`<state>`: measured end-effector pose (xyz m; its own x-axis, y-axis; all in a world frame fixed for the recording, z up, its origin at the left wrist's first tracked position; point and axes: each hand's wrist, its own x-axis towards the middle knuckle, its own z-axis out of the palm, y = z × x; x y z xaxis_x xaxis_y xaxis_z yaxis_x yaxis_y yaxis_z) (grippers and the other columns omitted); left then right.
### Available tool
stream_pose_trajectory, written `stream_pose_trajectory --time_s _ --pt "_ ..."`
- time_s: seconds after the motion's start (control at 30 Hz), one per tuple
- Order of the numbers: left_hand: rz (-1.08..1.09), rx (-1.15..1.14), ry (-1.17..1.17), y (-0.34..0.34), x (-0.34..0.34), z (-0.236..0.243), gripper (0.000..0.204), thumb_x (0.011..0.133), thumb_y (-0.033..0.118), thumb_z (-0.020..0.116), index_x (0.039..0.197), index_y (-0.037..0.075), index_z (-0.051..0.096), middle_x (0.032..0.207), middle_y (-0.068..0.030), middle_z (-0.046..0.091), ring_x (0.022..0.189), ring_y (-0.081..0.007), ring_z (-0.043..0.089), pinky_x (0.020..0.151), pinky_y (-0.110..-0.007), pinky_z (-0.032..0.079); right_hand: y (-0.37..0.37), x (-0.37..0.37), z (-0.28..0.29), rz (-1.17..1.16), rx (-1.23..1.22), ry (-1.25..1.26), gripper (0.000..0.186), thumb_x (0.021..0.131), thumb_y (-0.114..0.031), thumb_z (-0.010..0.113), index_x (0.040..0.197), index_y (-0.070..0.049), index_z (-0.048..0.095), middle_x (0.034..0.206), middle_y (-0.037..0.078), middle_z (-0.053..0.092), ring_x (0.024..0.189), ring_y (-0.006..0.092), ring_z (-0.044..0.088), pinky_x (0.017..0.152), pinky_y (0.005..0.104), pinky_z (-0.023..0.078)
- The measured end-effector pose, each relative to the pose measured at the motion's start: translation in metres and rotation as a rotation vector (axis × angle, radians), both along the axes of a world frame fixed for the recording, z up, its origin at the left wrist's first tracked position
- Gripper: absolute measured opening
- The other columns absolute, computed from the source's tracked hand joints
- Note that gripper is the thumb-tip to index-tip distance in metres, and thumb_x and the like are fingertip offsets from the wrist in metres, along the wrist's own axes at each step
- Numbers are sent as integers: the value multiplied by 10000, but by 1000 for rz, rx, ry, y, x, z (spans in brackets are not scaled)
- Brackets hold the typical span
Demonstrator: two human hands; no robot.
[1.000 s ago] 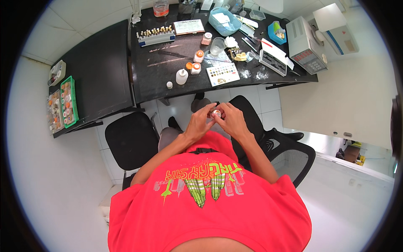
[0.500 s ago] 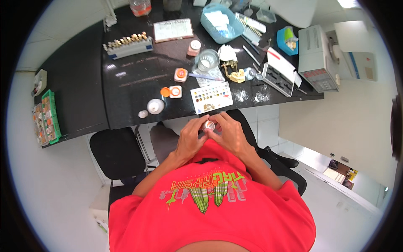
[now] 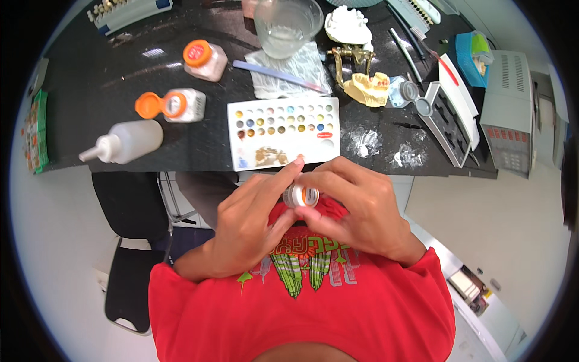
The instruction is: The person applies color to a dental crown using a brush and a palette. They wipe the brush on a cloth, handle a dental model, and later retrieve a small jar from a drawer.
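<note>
Just off the bench's near edge, a small round jar (image 3: 301,196) with a white lid and an orange-and-white label is held between my two hands. My left hand (image 3: 250,211) grips its left side, with the index finger stretched toward the palette. Curled fingers and thumb of my right hand (image 3: 359,205) close on the jar from the right. Right beyond my fingertips lies a white palette (image 3: 298,145) with rows of coloured wells and a brown smear on its near part. Contents of the jar cannot be seen.
Leftward stand a white squeeze bottle (image 3: 136,142), a bottle with its orange flip cap raised (image 3: 192,107) and an orange-capped jar (image 3: 211,63). Behind the palette are a glass bowl (image 3: 288,30) and a bluish strip (image 3: 277,75). A brass articulator (image 3: 356,54) and yellowish dental cast (image 3: 367,90) sit right.
My view has moved closer to the bench, so the hands, jar and palette look larger. Both hands still hold the jar.
</note>
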<state>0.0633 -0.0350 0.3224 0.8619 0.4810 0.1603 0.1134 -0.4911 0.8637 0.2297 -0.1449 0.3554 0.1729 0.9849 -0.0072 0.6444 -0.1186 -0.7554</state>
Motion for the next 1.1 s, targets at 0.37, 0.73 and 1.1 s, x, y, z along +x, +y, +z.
stream_pose_trajectory --time_s 0.37,0.73,1.1 --pt "-44 -534 48 -101 27 1 634 799 -38 721 1388 -2 490 1217 -127 663 1102 -215 657 941 -341 533 -97 51 -26 338 353 63 246 758 -64 711 983 -67 612 926 104 601 812 281 622 655 388 526" --pt "111 -237 -156 -139 36 5 542 813 -116 658 1331 -12 536 1268 -142 617 1189 -202 604 935 -314 544 -107 105 -37 -62 433 -352 292 814 -20 689 1101 -50 641 1036 127 643 835 302 666 735 385 528" --pt "218 278 32 -94 -17 67 463 758 -11 755 1195 13 601 1072 -85 689 1009 -160 665 897 -310 524 -79 105 -49 71 228 -761 154 846 -59 683 984 -22 627 1005 122 658 916 308 636 792 413 507"
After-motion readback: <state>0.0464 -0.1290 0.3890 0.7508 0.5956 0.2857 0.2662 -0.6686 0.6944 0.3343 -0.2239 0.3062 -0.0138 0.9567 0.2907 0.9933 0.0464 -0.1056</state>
